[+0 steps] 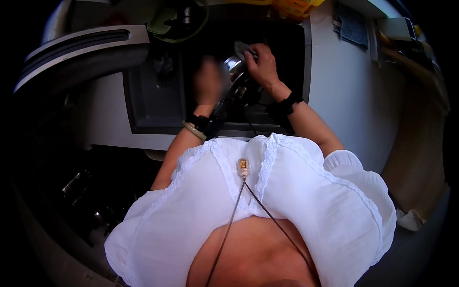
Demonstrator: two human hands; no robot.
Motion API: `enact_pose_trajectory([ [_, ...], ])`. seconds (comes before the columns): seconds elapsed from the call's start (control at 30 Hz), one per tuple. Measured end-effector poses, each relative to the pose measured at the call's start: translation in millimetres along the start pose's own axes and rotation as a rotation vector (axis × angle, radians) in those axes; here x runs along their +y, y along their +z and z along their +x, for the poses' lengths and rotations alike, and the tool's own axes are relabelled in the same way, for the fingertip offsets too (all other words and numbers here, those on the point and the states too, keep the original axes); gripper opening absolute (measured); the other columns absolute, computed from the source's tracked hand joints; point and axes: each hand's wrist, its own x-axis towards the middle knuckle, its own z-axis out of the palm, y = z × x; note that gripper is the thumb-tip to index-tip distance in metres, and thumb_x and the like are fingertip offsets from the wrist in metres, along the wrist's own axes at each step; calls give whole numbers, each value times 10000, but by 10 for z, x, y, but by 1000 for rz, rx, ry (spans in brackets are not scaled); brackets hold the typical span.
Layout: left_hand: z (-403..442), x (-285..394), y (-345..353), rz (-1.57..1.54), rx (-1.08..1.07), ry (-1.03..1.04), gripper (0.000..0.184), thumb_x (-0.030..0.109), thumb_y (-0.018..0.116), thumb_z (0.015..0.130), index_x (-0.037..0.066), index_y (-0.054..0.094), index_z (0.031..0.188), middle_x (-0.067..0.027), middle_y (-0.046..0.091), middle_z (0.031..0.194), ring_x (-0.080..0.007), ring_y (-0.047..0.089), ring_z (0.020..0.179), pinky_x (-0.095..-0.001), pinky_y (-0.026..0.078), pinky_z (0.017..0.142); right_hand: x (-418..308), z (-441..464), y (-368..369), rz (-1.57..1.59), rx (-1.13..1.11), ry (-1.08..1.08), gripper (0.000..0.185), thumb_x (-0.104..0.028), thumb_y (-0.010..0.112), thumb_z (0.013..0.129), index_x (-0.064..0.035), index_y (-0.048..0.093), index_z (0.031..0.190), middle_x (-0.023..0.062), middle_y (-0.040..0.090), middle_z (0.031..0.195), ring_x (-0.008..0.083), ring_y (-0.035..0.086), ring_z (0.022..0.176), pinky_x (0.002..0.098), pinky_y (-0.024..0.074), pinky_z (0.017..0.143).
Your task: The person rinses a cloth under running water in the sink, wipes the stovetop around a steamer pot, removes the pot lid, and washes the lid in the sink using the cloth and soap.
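Note:
Over the dark sink [306, 71], a shiny rounded metal vessel [234, 64] is tilted between my hands; whether it is a pot or a lid I cannot tell. My right hand [264, 67] pinches a grey cloth [242, 48] at the vessel's upper right rim. At its left side is my left hand [208, 82], smeared by motion, so its fingers do not show clearly. Dark shapes below the vessel are too dim to make out.
A green basket [191, 33] stands behind the sink, with an orange-yellow container [296, 7] at the back. On the right counter [344, 95] lies a grey-blue cloth [353, 27]. A smaller basin [155, 107] adjoins on the left, near a large dark-and-silver object [86, 50].

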Motion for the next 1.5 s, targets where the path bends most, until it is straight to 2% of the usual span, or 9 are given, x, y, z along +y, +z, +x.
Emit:
enact_pose_trajectory([
  [0.1,9,-84,95,-7,-16,16,255,236,633,798,67,524,955,-100,595,698,-280,601,588,-359,474,484,-38,-73,66,-43,-18,-193,160,-100,627,716,-14,567,837,148,564,860,326,536,848,394,444,747],
  [0.2,-27,16,40,21,83,240,245,253,572,842,62,518,987,-110,590,678,-278,600,584,-353,472,483,-331,-195,147,-28,-85,-497,154,-96,630,703,-11,568,815,145,569,850,328,537,833,391,443,746],
  [0.43,-11,-90,99,-202,31,-65,547,448,336,927,4,598,745,-200,577,643,-375,583,637,-426,431,549,-24,26,1,-115,-46,3,154,-144,635,706,-15,585,776,131,581,832,326,534,861,391,440,766],
  [0.57,-2,-211,255,-282,73,-18,616,488,313,923,-2,594,676,-221,569,643,-419,568,669,-432,423,560,-351,-161,64,-57,-140,-360,187,-126,630,675,-26,583,826,111,590,912,295,522,955,361,420,856],
  [0.83,-70,-144,114,-211,28,18,604,510,329,913,32,605,669,-208,562,620,-415,567,646,-433,425,550,74,-11,-179,-94,-216,98,304,-238,549,722,0,638,890,159,611,912,328,550,897,385,454,797],
  [1.07,-66,-386,397,-239,67,33,603,513,333,913,31,617,689,-213,571,647,-419,571,669,-434,429,559,-375,-168,148,-226,-233,-460,207,-163,597,693,-26,624,845,97,609,905,295,543,920,393,451,826],
  [1.2,-82,-26,46,-256,82,-54,621,522,336,910,18,619,683,-217,566,634,-417,570,659,-430,429,556,-335,-82,-115,-233,-380,-280,242,-177,566,727,-17,617,900,122,583,966,306,534,945,371,457,822],
  [1.37,-77,-115,137,-261,46,-52,685,559,333,899,3,600,602,-203,549,563,-380,580,603,-415,427,538,270,-228,-395,-200,-262,157,279,-215,501,751,5,607,887,162,590,888,326,540,902,396,451,796],
  [1.5,-98,-147,149,-199,50,13,461,421,435,880,22,589,708,-152,559,577,-317,578,554,-388,439,515,-1,-303,-164,-288,-149,-136,197,-159,508,739,-5,589,833,153,592,873,335,537,888,404,455,781],
])
